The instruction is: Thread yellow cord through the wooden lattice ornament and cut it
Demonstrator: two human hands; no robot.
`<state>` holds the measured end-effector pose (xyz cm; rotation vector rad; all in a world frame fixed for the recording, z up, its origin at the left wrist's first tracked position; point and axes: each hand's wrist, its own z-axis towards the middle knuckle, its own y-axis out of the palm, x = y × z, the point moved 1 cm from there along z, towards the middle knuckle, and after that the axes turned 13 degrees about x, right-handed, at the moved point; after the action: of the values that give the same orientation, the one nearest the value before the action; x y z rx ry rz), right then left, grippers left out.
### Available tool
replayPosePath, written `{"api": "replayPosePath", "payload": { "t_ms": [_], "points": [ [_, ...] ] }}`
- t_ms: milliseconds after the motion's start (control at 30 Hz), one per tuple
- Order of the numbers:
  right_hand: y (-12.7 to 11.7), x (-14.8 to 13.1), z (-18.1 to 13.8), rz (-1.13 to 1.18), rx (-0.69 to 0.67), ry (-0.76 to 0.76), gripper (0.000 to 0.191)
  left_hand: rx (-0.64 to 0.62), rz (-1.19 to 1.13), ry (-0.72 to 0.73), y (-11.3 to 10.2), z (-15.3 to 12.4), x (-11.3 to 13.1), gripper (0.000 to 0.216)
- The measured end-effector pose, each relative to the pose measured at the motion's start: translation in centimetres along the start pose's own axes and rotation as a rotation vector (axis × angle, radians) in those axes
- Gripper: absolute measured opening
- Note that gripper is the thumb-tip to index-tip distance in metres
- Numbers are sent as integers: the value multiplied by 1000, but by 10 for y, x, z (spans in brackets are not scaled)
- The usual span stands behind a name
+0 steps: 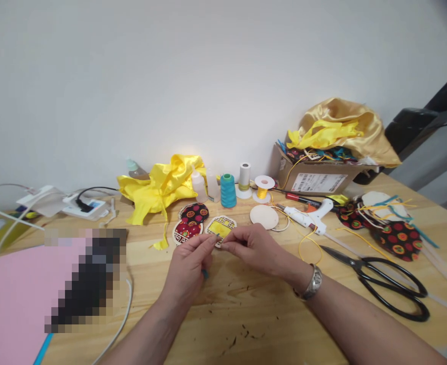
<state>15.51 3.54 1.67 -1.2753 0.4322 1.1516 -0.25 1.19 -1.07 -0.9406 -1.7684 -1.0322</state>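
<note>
My left hand (191, 258) is closed in a pinch, with a short piece of teal cord (205, 274) poking out below its fingers and a bit of teal at the fingertips. Close beside it, my right hand (256, 248) pinches thumb against fingers; what lies between them is too small to make out. Just beyond both hands is a round openwork wooden piece (219, 227) with yellow fabric behind its lattice, partly hidden by the fingers. To its left lie a red patterned lattice piece (188, 232) and a dark patterned fabric round (195, 213).
A teal thread cone (227, 191), a yellow cord spool (263, 188) and white bottles (199, 186) line the wall. Black scissors (379, 281), a white glue gun (310, 217) and a full cardboard box (317, 177) stand right. Yellow satin (158, 185) lies back left.
</note>
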Motion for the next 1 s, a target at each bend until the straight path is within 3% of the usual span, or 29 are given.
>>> {"api": "replayPosePath", "payload": {
  "t_ms": [500, 1000],
  "points": [
    [4, 1, -3, 59, -72, 15, 29, -49, 99, 46, -1, 0, -3, 28],
    [7, 5, 0, 94, -94, 88, 30, -54, -24, -50, 1, -1, -1, 24]
  ]
}}
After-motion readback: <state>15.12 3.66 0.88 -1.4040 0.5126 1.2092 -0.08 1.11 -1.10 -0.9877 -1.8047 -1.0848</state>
